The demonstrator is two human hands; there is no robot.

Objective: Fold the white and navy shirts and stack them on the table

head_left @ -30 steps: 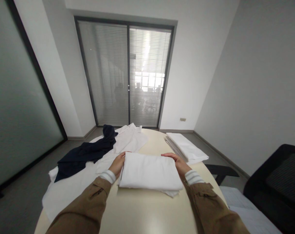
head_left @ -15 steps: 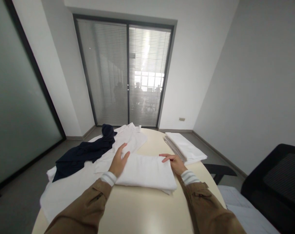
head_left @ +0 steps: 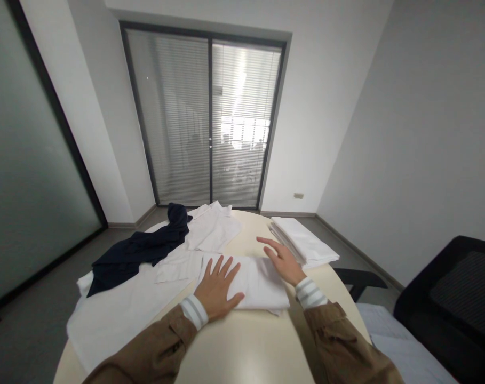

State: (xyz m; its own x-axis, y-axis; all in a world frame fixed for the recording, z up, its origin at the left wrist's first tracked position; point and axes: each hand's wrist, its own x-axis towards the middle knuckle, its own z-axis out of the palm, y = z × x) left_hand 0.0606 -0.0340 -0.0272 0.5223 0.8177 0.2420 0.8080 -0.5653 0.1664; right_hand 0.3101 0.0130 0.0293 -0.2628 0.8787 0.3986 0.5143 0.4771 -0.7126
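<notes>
In front of me on the round table lies a folded white cloth (head_left: 256,288), a flat rectangle with its near edge toward me. My left hand (head_left: 218,288) rests palm down over its left part, fingers spread. At its right side is my right hand (head_left: 284,262), fingers stretched toward the upper left; whether it touches the cloth or hovers just above I cannot tell. Left of the cloth, white garments (head_left: 122,309) lie loosely spread, with a crumpled navy garment (head_left: 142,248) on top. A stack of folded white cloths (head_left: 304,242) sits beyond my right hand.
The round cream table (head_left: 242,346) carries all the cloth. At its right stand a black mesh chair (head_left: 454,304) and a black armrest (head_left: 360,278), with pale cloth or paper (head_left: 402,341) beside them. A glass partition with blinds (head_left: 206,122) is behind the table.
My left hand has moved from the cloth's left edge onto its top, rightward and nearer me, spreading its fingers. My right hand has lifted its fingers off the right edge and shifted slightly away.
</notes>
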